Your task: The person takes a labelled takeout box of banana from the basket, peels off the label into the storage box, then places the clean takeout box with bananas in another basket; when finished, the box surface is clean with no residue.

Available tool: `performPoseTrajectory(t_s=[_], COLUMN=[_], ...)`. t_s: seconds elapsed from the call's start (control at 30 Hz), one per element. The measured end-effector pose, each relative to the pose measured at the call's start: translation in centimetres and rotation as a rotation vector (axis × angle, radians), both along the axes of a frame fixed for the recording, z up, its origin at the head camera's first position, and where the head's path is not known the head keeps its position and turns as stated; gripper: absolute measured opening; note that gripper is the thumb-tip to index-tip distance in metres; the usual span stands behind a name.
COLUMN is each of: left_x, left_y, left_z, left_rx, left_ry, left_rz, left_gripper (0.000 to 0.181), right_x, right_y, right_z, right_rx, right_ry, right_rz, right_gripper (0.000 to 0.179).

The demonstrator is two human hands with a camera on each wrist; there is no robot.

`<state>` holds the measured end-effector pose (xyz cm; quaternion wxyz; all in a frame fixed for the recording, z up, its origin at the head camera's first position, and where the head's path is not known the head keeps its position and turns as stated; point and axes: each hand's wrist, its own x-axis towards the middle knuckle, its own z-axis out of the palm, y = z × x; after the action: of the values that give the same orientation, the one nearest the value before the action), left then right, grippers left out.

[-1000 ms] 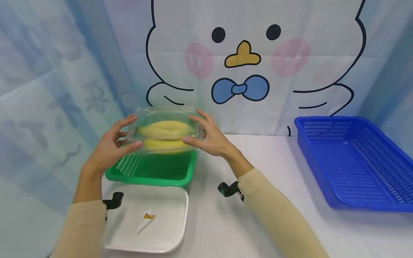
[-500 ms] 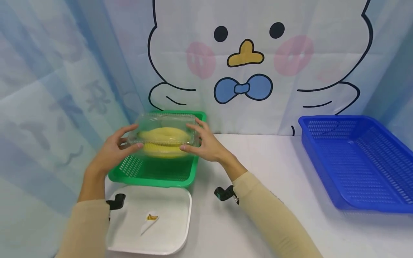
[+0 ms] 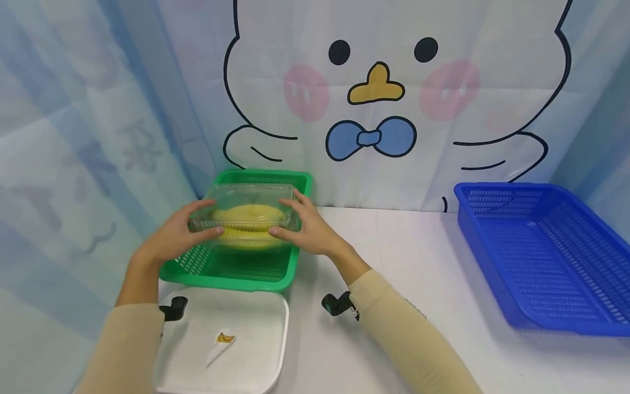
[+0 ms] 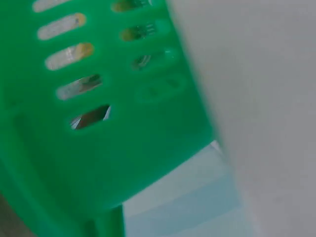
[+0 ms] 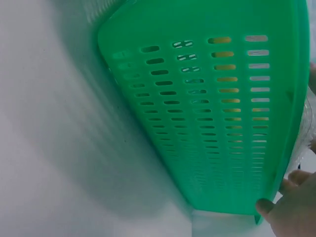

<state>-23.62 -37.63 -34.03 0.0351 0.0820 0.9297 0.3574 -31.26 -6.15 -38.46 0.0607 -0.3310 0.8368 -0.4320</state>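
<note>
In the head view, a clear plastic clamshell box (image 3: 251, 192) with yellow bananas (image 3: 248, 213) inside sits within the green basket (image 3: 221, 280), toward its back. My left hand (image 3: 174, 235) grips the box's left end, thumb at the front and fingers behind. At the right end, my right hand (image 3: 312, 227) holds it the same way. Whether the box touches the basket floor is hidden. The right wrist view has the slotted basket wall (image 5: 187, 113) and part of my right hand (image 5: 296, 207) at the rim. My left hand cannot be made out in the left wrist view.
In front of the basket is a white tray (image 3: 251, 317), on which lies a small paper cone (image 3: 221, 347) with a banana picture. A large blue basket (image 3: 534, 268) stands to the right on the white table (image 3: 384, 262). A printed curtain (image 3: 369, 180) hangs behind.
Both hands have lowered the banana box from above the green basket's back edge down into the basket. The basket's back rim, covered before, now shows behind the box.
</note>
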Motion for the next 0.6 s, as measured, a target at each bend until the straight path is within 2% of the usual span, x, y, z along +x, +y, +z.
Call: performPoseTrajectory(t_s=[0.2, 0.37, 0.6], left_x=[-0.5, -1.1, -1.6], left_y=[-0.2, -0.3, -0.7], left_z=[-0.1, 0.0, -0.9], left_rx=[0.012, -0.021, -0.073], left_ry=[0.014, 0.034, 0.015], left_rz=[0.020, 0.026, 0.008], left_gripper=[0.084, 0.089, 0.094], right_x=[-0.2, -0.2, 0.0], right_y=[-0.5, -0.6, -1.3], right_z=[-0.1, 0.2, 0.0], right_rx=[0.018, 0.060, 0.180], right_ry=[0.013, 0.018, 0.141], right_rz=[0.003, -0.008, 0.056], right_gripper=[0.078, 0.078, 0.071])
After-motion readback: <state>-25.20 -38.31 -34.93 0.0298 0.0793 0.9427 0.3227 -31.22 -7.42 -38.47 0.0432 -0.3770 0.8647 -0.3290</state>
